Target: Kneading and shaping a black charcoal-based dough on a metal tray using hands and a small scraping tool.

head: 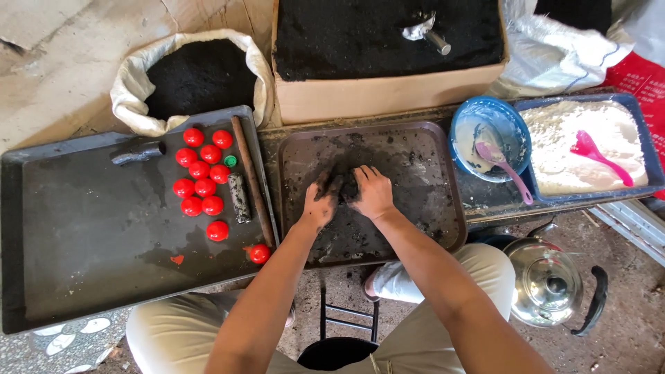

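Note:
Both of my hands press a lump of black, wet-looking material (346, 187) in the middle of a dark brown tray (429, 208). My left hand (321, 204) cups the lump from the left, its fingers smeared black. On the lump's right side, my right hand (374, 192) lies with its fingers curled over it. Most of the lump is hidden under the hands. Black smears cover the tray around them.
A large dark tray (83, 242) on the left holds several red balls (201, 180), a green cap (230, 161), a black cylinder (239, 197) and a wooden stick (251, 181). Behind: a sack (201, 79) and a cardboard box (388, 97) of black powder. Right: blue bowl (509, 121), white-powder tray (641, 114), metal kettle (547, 280).

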